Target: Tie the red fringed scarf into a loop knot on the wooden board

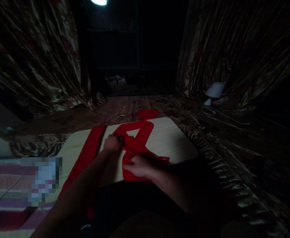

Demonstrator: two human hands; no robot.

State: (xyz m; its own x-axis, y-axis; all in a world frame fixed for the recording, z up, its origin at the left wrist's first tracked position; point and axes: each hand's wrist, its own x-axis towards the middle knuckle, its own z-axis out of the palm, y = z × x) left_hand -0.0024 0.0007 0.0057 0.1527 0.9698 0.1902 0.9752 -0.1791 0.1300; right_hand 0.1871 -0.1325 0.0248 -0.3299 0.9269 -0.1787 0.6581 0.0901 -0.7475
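Observation:
A long red scarf (137,135) lies looped and crossed on a light wooden board (169,138) in front of me. My left hand (113,143) is closed on a fold of the scarf near the crossing. My right hand (140,165) pinches the scarf's lower part close to the board's near edge. One band of the scarf (85,158) runs down the board's left side toward me. Another end (147,113) hangs over the far edge.
Shiny patterned curtains hang on both sides. A small white lamp (213,91) with a white cable (219,114) sits on the floor at the right. A striped cloth (3,185) lies at the lower left. The room is dark.

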